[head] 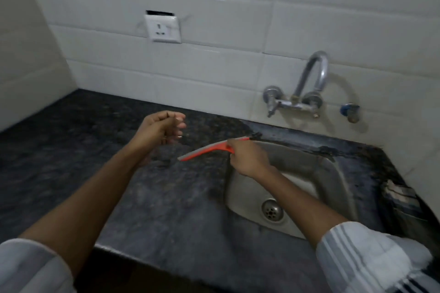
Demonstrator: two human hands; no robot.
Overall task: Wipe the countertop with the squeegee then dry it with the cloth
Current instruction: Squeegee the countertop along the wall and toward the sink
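1. both sleeves (371, 259), pale with darker stripes, are cut off by the bottom edge; only forearms and hands show.
2. the dark speckled countertop (152, 202) runs out of view at left, and its front edge is blurred.
3. a steel sink (333, 178) is set into the counter at right; the right forearm crosses over it and hides part of the basin, with the drain showing beside the arm.
4. a striped cloth (400, 195) lies at the counter's right edge, smeared by blur and hard to make out.
5. the right hand (247, 159) is curled round the handle of the orange squeegee (207, 150); the handle is hidden inside the fist. the blade sits above the counter at the sink's left rim; whether it touches cannot be told.
6. the left hand (159, 129) hovers over the counter, fingers loosely curled, holding nothing.
7. behind, a tap (307, 85) and a socket (163, 28) sit on the white tiled wall.
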